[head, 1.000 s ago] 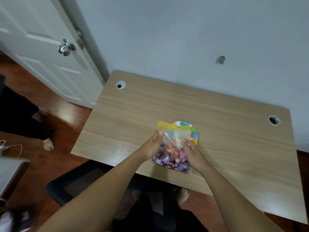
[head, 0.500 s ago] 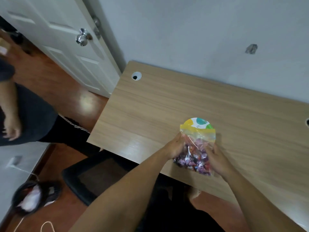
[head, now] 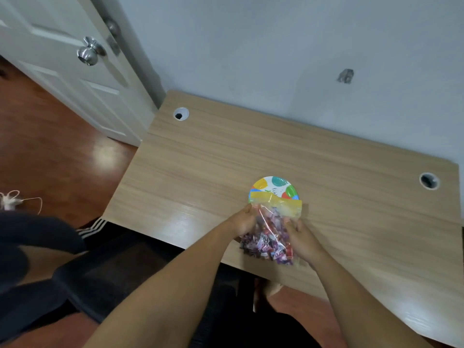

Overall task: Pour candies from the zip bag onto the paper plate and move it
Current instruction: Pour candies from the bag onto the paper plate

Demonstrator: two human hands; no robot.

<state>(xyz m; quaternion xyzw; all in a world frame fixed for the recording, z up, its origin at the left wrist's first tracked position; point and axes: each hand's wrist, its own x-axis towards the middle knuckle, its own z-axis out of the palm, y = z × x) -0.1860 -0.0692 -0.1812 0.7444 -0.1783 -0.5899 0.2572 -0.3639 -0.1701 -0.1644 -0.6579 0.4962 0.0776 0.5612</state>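
Observation:
A clear zip bag (head: 270,237) with a yellow zip strip, full of red and purple wrapped candies, lies near the desk's front edge. My left hand (head: 242,221) grips its left side and my right hand (head: 302,238) grips its right side. The yellow strip end overlaps the near rim of a small paper plate (head: 275,188) with coloured blobs, which lies flat just beyond the bag. The plate's visible part holds no candies.
The wooden desk (head: 200,172) stands against a grey wall, with cable holes at the back left (head: 180,114) and right (head: 428,181). A white door (head: 75,59) with a metal knob is at left. A black chair (head: 105,272) sits below the desk edge. Another person's clothed legs show at lower left.
The view has shifted. The bag's candies have slid toward its lower end and the zip strip now lies lower over the plate's rim. Both hands keep their grip.

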